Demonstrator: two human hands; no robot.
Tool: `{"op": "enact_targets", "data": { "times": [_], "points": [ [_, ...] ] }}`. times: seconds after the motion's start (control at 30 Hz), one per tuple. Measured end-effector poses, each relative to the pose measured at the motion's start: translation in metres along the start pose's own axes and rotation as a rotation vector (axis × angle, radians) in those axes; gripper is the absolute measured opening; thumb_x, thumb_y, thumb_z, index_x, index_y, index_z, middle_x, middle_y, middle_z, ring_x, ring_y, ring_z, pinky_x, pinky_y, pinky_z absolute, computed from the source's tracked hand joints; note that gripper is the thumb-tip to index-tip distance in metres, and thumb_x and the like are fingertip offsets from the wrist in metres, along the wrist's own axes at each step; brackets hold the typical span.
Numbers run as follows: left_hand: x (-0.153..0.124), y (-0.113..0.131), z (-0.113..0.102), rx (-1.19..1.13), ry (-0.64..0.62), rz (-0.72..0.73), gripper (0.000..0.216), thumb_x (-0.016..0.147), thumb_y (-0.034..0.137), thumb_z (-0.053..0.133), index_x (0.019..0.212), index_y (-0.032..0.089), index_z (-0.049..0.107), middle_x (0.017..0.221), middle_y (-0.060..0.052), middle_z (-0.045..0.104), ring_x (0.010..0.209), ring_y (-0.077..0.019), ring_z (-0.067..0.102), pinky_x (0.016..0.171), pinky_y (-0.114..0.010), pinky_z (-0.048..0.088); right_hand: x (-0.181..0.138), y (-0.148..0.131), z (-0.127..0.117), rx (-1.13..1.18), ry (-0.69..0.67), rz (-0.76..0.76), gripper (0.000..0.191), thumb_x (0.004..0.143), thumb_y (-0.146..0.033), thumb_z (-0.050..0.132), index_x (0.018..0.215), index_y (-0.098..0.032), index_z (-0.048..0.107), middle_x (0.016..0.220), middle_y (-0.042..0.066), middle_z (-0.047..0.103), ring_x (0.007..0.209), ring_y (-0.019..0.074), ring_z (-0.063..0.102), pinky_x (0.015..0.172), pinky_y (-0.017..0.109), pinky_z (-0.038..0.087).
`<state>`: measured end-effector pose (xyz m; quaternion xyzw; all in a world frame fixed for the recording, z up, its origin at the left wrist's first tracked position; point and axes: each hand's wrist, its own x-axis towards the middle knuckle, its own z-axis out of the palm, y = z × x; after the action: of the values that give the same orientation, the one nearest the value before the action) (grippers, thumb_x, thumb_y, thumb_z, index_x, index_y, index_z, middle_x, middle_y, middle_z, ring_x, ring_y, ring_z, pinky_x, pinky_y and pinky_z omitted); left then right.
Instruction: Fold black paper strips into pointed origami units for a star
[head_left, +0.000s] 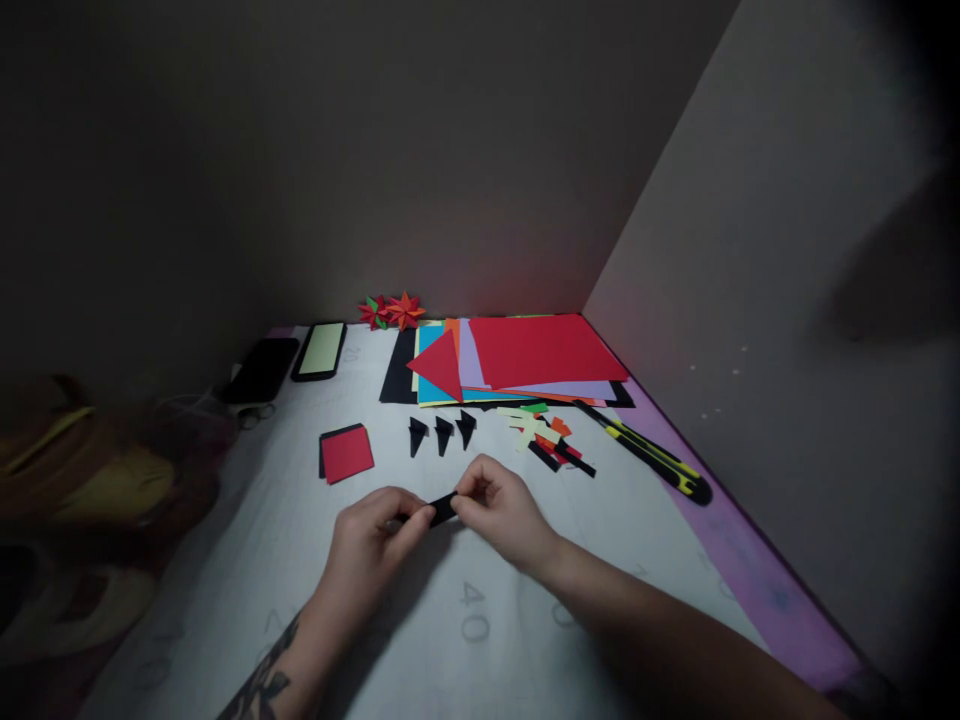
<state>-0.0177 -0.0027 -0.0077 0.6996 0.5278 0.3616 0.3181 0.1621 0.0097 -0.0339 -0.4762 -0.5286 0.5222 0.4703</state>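
Both my hands pinch a small black paper piece (442, 509) just above the white mat (465, 620). My left hand (375, 540) grips its left end with thumb and fingers closed. My right hand (499, 505) pinches its right end. Just beyond the hands stand three folded black paper points (442, 433) in a row. A small red paper square (346, 453) lies on a black square to the left of them.
A stack of coloured sheets (540, 350) with a red triangle (439, 367) lies at the back. Paper scraps (544, 435) and a yellow-black utility knife (649, 452) lie to the right. Two phones (321, 350) and red paper stars (394, 311) sit by the wall.
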Motion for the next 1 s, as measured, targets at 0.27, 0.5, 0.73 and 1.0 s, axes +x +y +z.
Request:
{"op": "enact_targets", "data": {
  "times": [0.27, 0.5, 0.73, 1.0],
  "points": [
    [0.008, 0.001, -0.002, -0.336, -0.027, -0.189, 0.014, 0.068, 0.028, 0.073, 0.076, 0.016, 0.072, 0.087, -0.009, 0.072, 0.078, -0.0210, 0.065, 0.066, -0.029, 0.051, 0.000, -0.005, -0.003, 0.079, 0.153, -0.090, 0.016, 0.071, -0.018, 0.061, 0.072, -0.022, 0.046, 0.067, -0.004, 0.051, 0.062, 0.0124, 0.050, 0.059, 0.024, 0.041],
    [0.006, 0.006, 0.000, -0.431, 0.029, -0.278, 0.023, 0.067, 0.029, 0.072, 0.054, 0.015, 0.060, 0.060, 0.000, 0.061, 0.056, -0.0114, 0.053, 0.052, -0.021, 0.039, -0.005, -0.006, -0.002, 0.100, 0.182, -0.107, 0.018, 0.073, -0.021, 0.065, 0.071, -0.022, 0.047, 0.070, -0.002, 0.053, 0.064, 0.0134, 0.050, 0.060, 0.025, 0.042],
    [0.003, 0.000, 0.003, -0.530, 0.082, -0.289, 0.024, 0.065, 0.025, 0.074, 0.050, 0.015, 0.058, 0.062, 0.000, 0.060, 0.056, -0.0100, 0.052, 0.053, -0.021, 0.038, -0.013, -0.007, 0.000, 0.080, 0.181, -0.118, 0.021, 0.074, -0.022, 0.065, 0.070, -0.022, 0.045, 0.071, -0.002, 0.053, 0.066, 0.0138, 0.051, 0.061, 0.026, 0.042],
    [0.002, 0.000, 0.005, -0.637, 0.087, -0.368, 0.021, 0.061, 0.024, 0.078, 0.050, 0.014, 0.062, 0.068, -0.002, 0.065, 0.059, -0.0117, 0.056, 0.054, -0.022, 0.041, -0.017, -0.011, 0.000, 0.086, 0.197, -0.156, 0.021, 0.075, -0.019, 0.064, 0.068, -0.022, 0.044, 0.070, -0.002, 0.053, 0.066, 0.0137, 0.052, 0.062, 0.026, 0.043]
  ]
}}
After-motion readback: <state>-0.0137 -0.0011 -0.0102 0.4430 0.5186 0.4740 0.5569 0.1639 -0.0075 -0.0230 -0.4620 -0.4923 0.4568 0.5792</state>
